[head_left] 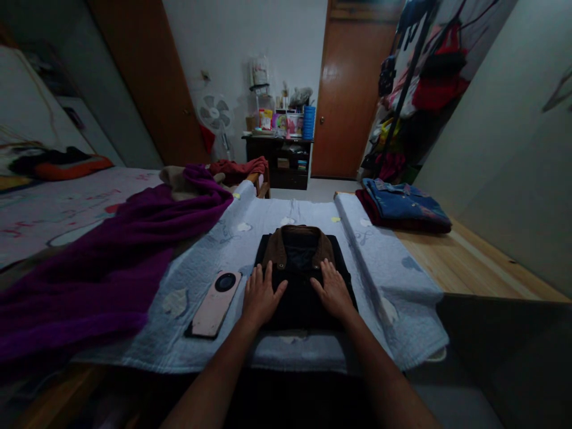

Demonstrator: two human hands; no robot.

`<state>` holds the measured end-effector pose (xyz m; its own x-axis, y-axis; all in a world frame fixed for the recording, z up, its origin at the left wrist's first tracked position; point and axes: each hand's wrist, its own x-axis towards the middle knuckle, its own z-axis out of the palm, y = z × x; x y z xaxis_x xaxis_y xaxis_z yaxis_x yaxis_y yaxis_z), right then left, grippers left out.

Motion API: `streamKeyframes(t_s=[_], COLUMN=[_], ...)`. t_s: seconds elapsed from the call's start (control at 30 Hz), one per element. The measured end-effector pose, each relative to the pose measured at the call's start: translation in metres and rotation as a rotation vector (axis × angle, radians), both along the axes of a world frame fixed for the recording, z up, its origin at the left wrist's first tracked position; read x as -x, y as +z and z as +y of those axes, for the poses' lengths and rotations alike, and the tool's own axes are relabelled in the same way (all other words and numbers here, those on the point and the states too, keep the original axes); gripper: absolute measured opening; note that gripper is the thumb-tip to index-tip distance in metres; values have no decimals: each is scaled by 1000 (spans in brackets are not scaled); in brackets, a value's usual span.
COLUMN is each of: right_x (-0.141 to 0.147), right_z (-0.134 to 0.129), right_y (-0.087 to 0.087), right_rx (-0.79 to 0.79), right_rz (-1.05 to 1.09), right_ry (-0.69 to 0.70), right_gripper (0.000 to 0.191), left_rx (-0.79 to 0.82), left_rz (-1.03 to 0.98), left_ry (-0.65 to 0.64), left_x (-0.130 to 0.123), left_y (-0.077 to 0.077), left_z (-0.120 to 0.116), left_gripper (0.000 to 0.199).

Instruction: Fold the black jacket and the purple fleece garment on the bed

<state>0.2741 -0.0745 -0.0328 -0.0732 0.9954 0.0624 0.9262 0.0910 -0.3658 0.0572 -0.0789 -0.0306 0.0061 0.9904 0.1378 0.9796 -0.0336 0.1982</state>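
A dark jacket (299,298) with a brown collar (275,247) lies folded into a neat rectangle in front of me, its collar at the far end. My left hand (263,295) rests flat on its left side, fingers spread just below the collar. On the right side my right hand (331,289) lies flat in the same way, fingers pointing away from me. Neither hand grips anything. Under the jacket is a pale blue quilted cover (286,210). A pink phone (213,310) with a round black camera ring lies left of my left hand.
Folded clothes, a blue denim garment (402,199) on top, sit on a wooden ledge (482,268) at the right. A purple blanket (134,238) drapes over the left side. Farther back are a white fan (215,113), a dark shelf (277,173) and a door (348,107).
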Motion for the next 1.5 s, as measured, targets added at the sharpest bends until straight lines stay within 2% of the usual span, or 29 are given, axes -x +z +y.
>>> streamKeyframes(t_s=[0.2, 0.33, 0.4, 0.47, 0.53, 0.6, 0.73, 0.83, 1.07, 1.33, 1.5], right_x=[-10, -9, -2, 11, 24, 34, 31, 18, -9, -21, -30], right_z=[-2, -3, -3, -5, -8, -12, -15, -15, -16, -16, -20], right_y=[-2, 10, 18, 23, 24, 22, 15, 8, -8, -12, -15], right_rx=[9, 61, 22, -61, -111, -111, -94, -92, -69, -35, -40], right_rz=[-40, -61, -69, -57, -33, -21, -23, -17, -37, -63, -56], right_ry=[-49, -98, -102, -39, 59, 114, 108, 85, 19, -60, -94], right_gripper=[73, 73, 70, 65, 60, 59, 65, 72, 72, 68, 68], left_rx=[1, -113, -212, -255, -224, -173, -168, -179, -194, -179, -138], left_rz=[31, 107, 117, 95, 63, 40, 27, 29, 27, 21, -23], left_ry=[-9, -8, -102, -243, -352, -386, -365, -354, -257, -162, -98], left_x=[13, 9, 0, -9, -18, -23, -24, -23, -20, 0, 10], left_y=[-4, 8, 15, 19, 17, 11, 0, 1, 4, -14, -18], left_z=[-6, -10, -10, -8, -5, -2, -2, -4, -10, -15, -20], left_gripper=[69, 59, 53, 52, 51, 49, 49, 50, 54, 64, 67])
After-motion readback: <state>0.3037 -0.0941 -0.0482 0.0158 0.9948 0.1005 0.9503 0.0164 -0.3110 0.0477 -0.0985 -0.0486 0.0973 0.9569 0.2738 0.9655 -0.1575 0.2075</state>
